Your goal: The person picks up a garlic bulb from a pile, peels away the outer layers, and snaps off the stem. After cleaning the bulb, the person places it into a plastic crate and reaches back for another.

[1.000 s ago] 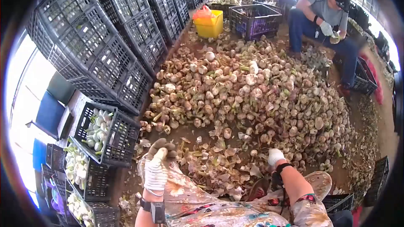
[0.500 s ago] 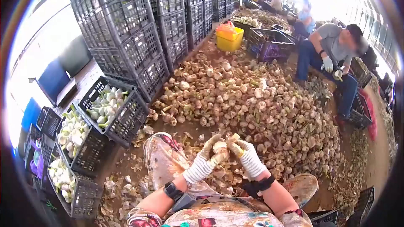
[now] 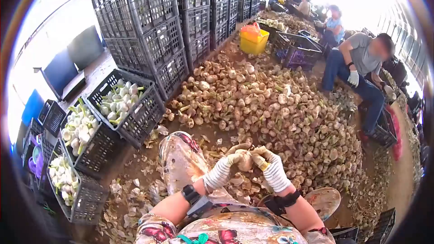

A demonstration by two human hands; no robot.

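Between my two gloved hands is a garlic bulb [image 3: 245,160] with brownish outer skin, held above my lap. My left hand [image 3: 224,169], in a striped white glove with soiled fingers, is closed around the bulb's left side. On the right side of the bulb, my right hand [image 3: 270,164] has its fingers pinched together against it. A yellowish piece shows at the fingers of my right hand. Beyond both hands spreads a large heap of unpeeled garlic bulbs [image 3: 266,104].
Crates of pale peeled garlic [image 3: 131,117] stand at the left, below tall stacks of black crates [image 3: 158,31]. A yellow bucket [image 3: 254,41] sits behind the heap. A seated co-worker [image 3: 365,58] is at the right, with others farther back. Loose skins [image 3: 131,208] litter the floor.
The bulb has turned between my hands, and my fingers have closed nearer together around it. The view has shifted slightly. The co-worker's hands at the right have moved apart.
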